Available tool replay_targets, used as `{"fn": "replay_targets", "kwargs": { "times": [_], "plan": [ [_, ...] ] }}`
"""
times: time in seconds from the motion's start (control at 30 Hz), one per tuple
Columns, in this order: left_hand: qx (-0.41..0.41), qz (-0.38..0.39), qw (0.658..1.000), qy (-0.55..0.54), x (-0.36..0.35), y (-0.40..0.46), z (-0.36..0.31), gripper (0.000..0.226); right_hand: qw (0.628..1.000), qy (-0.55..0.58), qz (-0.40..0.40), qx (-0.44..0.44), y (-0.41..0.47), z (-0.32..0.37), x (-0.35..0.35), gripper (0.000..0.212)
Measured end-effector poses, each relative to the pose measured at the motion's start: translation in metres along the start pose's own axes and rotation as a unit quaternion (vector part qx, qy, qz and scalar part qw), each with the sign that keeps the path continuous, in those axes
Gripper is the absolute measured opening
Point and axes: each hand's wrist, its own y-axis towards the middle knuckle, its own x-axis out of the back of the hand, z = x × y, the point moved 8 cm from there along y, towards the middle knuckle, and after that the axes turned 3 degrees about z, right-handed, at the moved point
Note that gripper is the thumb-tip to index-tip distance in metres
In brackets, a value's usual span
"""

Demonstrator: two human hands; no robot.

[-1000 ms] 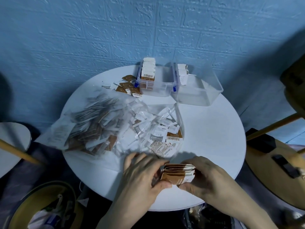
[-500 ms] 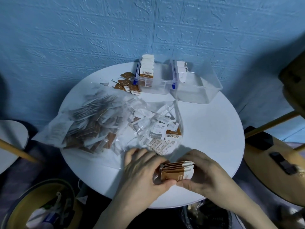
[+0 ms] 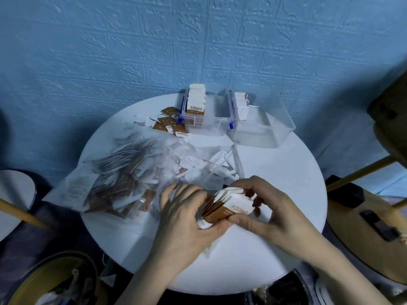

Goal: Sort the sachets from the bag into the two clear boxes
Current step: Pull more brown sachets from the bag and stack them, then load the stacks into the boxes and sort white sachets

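A stack of brown-and-white sachets [image 3: 229, 208] is held over the front of the round white table [image 3: 275, 172]. My left hand [image 3: 185, 219] grips its left end and my right hand [image 3: 271, 210] grips its right end, thumb under the front sachet. The clear bag [image 3: 132, 172], lying on its side to the left, is full of brown and white sachets. At the back stand two clear boxes: the left box [image 3: 211, 126] holds a row of brown-and-white sachets, the right box [image 3: 264, 133] holds a few white ones at its left wall.
Several loose brown sachets [image 3: 169, 124] lie left of the boxes. A blue textured wall rises behind the table. Wooden chairs [image 3: 374, 227] stand at the right, a stool [image 3: 13, 194] at the left, and a round bin [image 3: 50, 282] sits below left.
The sachet stack has tilted up, its front face with lettering now showing. Both hands have kept hold of it and shifted slightly up the table.
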Motion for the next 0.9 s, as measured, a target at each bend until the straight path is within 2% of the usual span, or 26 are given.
{"fn": "replay_targets", "kwargs": {
  "times": [0.07,0.23,0.37,0.47,0.53,0.6,0.7,0.83,0.9],
  "plan": [
    [0.002,-0.004,1.0,0.002,0.003,0.007,0.006,0.042,1.0,-0.008,0.02,0.01,0.014,0.001,0.002,0.04],
    [0.012,-0.007,0.999,-0.037,0.013,0.025,0.018,0.037,0.991,0.098,0.085,-0.017,0.047,0.003,0.002,0.046],
    [0.054,0.007,0.988,-0.144,0.015,0.044,0.034,0.038,0.983,0.151,0.104,-0.026,0.071,0.003,0.009,0.042],
    [0.069,0.014,0.986,-0.148,0.017,0.062,0.04,0.039,0.98,0.165,0.105,-0.029,0.088,0.001,0.019,0.037],
    [0.056,0.039,0.989,-0.129,0.019,0.076,0.038,0.042,0.98,0.176,0.095,-0.022,0.102,-0.002,0.027,0.036],
    [0.035,0.07,0.992,-0.101,0.024,0.09,0.035,0.048,0.979,0.191,0.064,-0.022,0.118,-0.007,0.038,0.044],
    [0.039,0.095,0.995,-0.013,0.033,0.116,0.044,0.071,0.987,0.156,-0.021,-0.03,0.15,-0.022,0.061,0.055],
    [0.055,0.083,0.981,0.164,0.023,0.153,0.075,0.068,0.992,0.096,-0.073,-0.045,0.198,-0.038,0.078,0.024],
    [0.056,0.084,0.976,0.195,0.012,0.162,0.086,0.07,0.992,0.084,-0.078,-0.053,0.221,-0.044,0.077,0.026]
  ]
}}
